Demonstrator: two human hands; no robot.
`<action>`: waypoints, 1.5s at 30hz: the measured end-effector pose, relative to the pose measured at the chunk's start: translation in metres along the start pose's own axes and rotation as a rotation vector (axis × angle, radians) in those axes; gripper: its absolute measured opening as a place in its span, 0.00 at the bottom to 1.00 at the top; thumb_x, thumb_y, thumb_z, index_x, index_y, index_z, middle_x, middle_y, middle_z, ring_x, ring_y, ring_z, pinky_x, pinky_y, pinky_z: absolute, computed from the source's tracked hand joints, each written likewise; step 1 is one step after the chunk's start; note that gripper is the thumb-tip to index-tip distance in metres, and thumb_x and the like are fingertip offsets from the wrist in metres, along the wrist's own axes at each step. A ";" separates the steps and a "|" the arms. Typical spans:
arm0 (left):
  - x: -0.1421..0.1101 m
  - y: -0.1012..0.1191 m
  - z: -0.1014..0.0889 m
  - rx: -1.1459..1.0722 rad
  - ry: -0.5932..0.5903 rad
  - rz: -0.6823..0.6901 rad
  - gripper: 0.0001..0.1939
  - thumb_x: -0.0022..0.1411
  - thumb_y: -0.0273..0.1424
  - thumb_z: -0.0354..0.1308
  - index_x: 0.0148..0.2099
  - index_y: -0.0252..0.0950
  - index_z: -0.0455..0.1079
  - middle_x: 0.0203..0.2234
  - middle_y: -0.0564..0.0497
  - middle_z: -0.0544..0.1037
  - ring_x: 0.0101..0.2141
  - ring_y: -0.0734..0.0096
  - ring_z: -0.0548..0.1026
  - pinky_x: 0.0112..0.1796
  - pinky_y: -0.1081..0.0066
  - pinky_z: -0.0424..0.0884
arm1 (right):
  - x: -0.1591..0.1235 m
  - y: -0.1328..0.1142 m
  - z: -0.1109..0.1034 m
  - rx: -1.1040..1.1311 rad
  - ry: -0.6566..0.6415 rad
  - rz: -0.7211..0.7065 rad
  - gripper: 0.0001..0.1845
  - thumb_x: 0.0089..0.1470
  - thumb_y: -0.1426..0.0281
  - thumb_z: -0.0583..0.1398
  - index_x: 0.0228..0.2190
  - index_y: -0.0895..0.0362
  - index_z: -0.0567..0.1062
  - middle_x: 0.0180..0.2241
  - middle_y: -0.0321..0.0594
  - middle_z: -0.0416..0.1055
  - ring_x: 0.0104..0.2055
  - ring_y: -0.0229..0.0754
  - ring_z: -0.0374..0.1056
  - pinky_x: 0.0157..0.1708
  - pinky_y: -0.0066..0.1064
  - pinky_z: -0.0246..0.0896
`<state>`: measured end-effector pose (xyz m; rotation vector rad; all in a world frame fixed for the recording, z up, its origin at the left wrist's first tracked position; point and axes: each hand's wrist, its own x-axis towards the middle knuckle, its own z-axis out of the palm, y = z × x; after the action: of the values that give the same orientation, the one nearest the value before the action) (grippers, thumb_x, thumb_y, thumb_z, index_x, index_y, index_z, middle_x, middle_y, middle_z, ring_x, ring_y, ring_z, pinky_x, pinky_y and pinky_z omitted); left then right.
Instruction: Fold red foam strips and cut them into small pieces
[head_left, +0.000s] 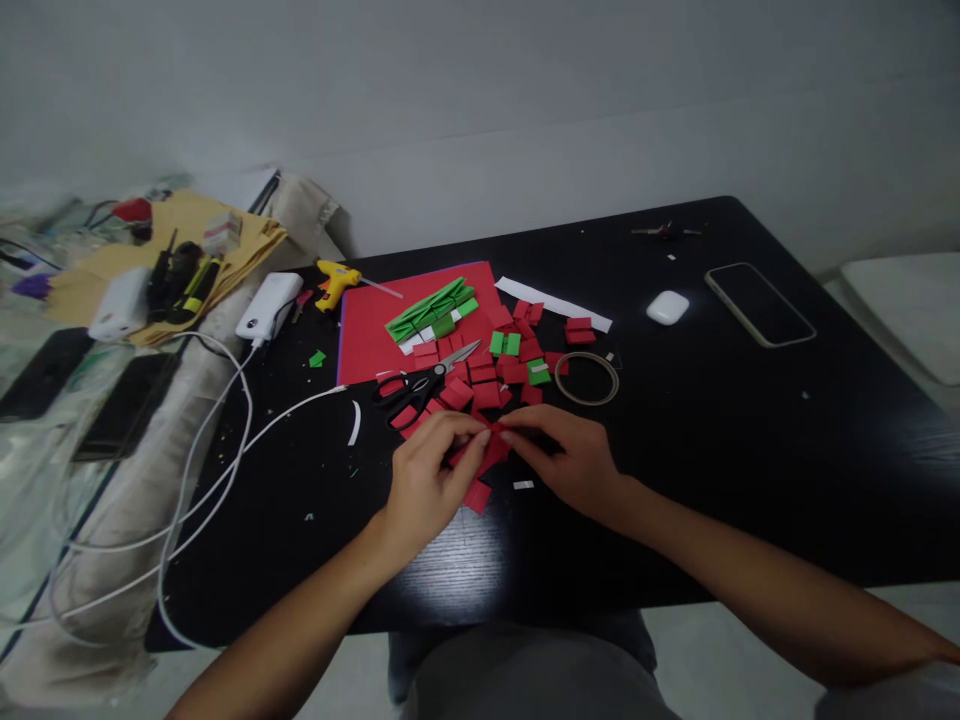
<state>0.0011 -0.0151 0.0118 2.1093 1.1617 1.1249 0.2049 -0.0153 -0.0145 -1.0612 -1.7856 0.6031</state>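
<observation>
Between my two hands is a small red paper piece (493,452), pinched at its upper edge from both sides. My left hand (435,462) closes thumb and forefinger on its left part. From the right, my right hand (564,455) grips the same piece with its fingertips. Just beyond lie several folded red paper pieces (484,372) in a loose pile, with a few green ones (505,344) among them. Black-handled scissors (427,382) rest on the pile, blades slightly apart. Another red piece (477,495) lies below my left fingers.
A red sheet (367,325) carries a bundle of green paper strips (431,310). Nearby are a yellow glue gun (335,285), a tape roll (587,379) and a white strip (555,304). A phone (760,304) and a white earbud case (667,307) lie right; white cables (244,440) cross the left.
</observation>
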 end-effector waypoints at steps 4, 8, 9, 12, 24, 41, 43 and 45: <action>-0.001 0.001 0.002 -0.032 0.012 -0.038 0.02 0.70 0.26 0.61 0.43 0.37 0.75 0.35 0.50 0.79 0.32 0.73 0.75 0.34 0.71 0.73 | -0.001 -0.001 0.000 -0.010 0.002 -0.015 0.08 0.64 0.71 0.64 0.44 0.51 0.81 0.41 0.39 0.84 0.41 0.43 0.82 0.45 0.35 0.79; -0.002 0.003 0.004 -0.044 0.008 -0.053 0.02 0.70 0.26 0.61 0.42 0.37 0.75 0.34 0.50 0.79 0.32 0.72 0.75 0.35 0.71 0.73 | -0.002 -0.001 0.000 -0.014 0.006 -0.010 0.08 0.65 0.71 0.63 0.44 0.50 0.81 0.40 0.40 0.84 0.41 0.43 0.82 0.45 0.35 0.79; -0.002 0.004 0.004 -0.048 0.008 -0.051 0.02 0.69 0.26 0.61 0.42 0.37 0.74 0.34 0.50 0.79 0.32 0.72 0.75 0.35 0.71 0.73 | -0.002 -0.001 0.001 -0.012 0.007 -0.007 0.08 0.65 0.71 0.63 0.44 0.50 0.81 0.40 0.40 0.84 0.41 0.43 0.82 0.45 0.35 0.79; -0.003 0.004 0.001 -0.099 0.013 -0.032 0.03 0.69 0.26 0.60 0.44 0.36 0.74 0.34 0.50 0.78 0.32 0.72 0.75 0.34 0.71 0.73 | -0.001 -0.002 0.000 0.000 0.011 0.020 0.08 0.64 0.71 0.64 0.43 0.50 0.81 0.40 0.39 0.84 0.40 0.43 0.82 0.45 0.35 0.78; 0.001 -0.006 0.001 -0.273 -0.019 -0.307 0.06 0.69 0.31 0.60 0.40 0.36 0.77 0.26 0.53 0.77 0.24 0.75 0.70 0.26 0.73 0.67 | 0.003 -0.005 -0.002 0.153 0.002 0.081 0.08 0.62 0.74 0.64 0.40 0.51 0.82 0.41 0.39 0.83 0.42 0.43 0.81 0.46 0.35 0.77; 0.012 -0.016 -0.004 -0.566 -0.219 -0.460 0.06 0.65 0.33 0.65 0.38 0.35 0.77 0.41 0.46 0.82 0.44 0.63 0.79 0.48 0.64 0.72 | 0.002 -0.005 -0.003 0.226 -0.068 0.098 0.06 0.62 0.74 0.66 0.40 0.51 0.83 0.41 0.37 0.85 0.43 0.43 0.83 0.47 0.31 0.78; 0.012 -0.016 -0.004 -0.589 -0.233 -0.486 0.07 0.65 0.34 0.66 0.38 0.35 0.77 0.40 0.47 0.82 0.42 0.64 0.79 0.46 0.66 0.72 | 0.001 -0.005 -0.003 0.226 -0.079 0.107 0.07 0.62 0.73 0.66 0.40 0.51 0.83 0.41 0.36 0.85 0.43 0.43 0.83 0.47 0.31 0.78; 0.012 -0.018 -0.004 -0.591 -0.252 -0.502 0.08 0.65 0.36 0.66 0.39 0.35 0.77 0.38 0.48 0.82 0.40 0.66 0.78 0.44 0.67 0.71 | 0.000 -0.004 -0.003 0.225 -0.084 0.111 0.07 0.63 0.73 0.65 0.41 0.51 0.83 0.41 0.36 0.85 0.43 0.43 0.83 0.47 0.31 0.77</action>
<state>-0.0068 0.0047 0.0065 1.3600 1.0000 0.8053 0.2059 -0.0178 -0.0100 -0.9967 -1.6916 0.9063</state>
